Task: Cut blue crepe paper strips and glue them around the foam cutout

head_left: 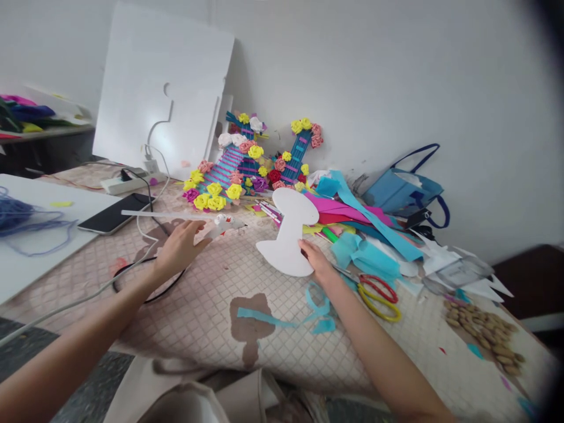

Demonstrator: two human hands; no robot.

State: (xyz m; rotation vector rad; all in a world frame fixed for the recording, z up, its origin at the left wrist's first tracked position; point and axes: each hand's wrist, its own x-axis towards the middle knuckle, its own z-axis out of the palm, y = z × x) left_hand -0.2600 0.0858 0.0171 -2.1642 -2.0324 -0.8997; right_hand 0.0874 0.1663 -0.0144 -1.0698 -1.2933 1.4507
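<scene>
My left hand reaches forward and touches a white glue gun lying on the patterned table cover; its fingers curl round the gun's handle end. My right hand rests on the lower edge of a white foam cutout with a rounded top and flared base, fingers pinching its edge. A long white strip lies just beyond my left hand.
Behind stand paper-flower decorated letters, a white foam board leaning on the wall, a power strip and a phone. Coloured paper strips, a blue bag, scissors and nuts lie right.
</scene>
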